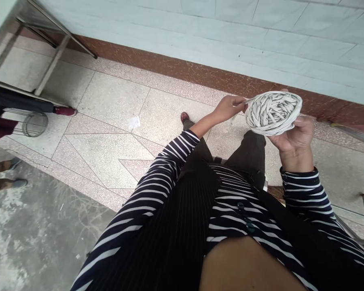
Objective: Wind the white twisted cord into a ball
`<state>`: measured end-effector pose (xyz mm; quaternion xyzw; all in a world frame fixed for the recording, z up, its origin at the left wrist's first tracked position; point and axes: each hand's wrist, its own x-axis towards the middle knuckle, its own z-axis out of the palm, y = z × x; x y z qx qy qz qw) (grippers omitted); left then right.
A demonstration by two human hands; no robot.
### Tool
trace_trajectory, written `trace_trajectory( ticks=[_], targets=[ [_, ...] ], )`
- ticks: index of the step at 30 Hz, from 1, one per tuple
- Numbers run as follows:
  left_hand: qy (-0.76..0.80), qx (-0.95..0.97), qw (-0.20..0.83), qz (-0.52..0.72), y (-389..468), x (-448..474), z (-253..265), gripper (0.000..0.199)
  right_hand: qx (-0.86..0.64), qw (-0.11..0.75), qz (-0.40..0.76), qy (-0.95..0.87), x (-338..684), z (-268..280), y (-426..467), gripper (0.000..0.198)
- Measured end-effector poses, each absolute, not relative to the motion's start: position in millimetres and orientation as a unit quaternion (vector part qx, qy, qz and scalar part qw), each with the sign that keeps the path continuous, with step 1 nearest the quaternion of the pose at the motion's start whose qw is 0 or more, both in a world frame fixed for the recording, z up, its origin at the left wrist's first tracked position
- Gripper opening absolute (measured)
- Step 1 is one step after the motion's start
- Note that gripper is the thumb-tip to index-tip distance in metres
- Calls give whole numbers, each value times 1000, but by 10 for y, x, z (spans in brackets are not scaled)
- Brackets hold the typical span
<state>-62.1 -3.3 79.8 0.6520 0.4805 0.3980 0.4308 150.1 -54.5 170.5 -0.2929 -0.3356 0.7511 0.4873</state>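
Cradling a ball of pale cord [273,115] in mid-air, at two o'clock in the view, the right hand [299,135] grips it from the ball's four o'clock side — thumb against the edge, the other fingers mostly hidden behind; the left hand [229,108] sits at the ball's nine o'clock, its fingertips pinched on a strand [251,101] that meets the ball at ten o'clock; a pale tiled wall [170,24] spans twelve; towards ten, a scrap of white paper [134,123] lies on the floor [115,93], and farther out stands a metal frame [53,64] — another person's red shoe [65,110] shows just below it.
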Motion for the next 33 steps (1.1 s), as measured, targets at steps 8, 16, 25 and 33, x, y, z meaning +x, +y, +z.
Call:
trace_trajectory(
  ticks=[8,16,25,33],
  targets=[
    [498,663,408,383,-20,-653,815,32,-275,525,738,-322,1533,1872,-603,86],
    [503,670,427,339,-94,-783,595,35,-284,528,729,-330,1579,1930,-621,90],
    [534,664,434,292,-167,-885,346,32,-279,545,724,-318,1623,2012,-645,91],
    [564,638,453,264,-247,-954,211,28,-271,562,696,-356,1606,2133,-645,90]
  ],
)
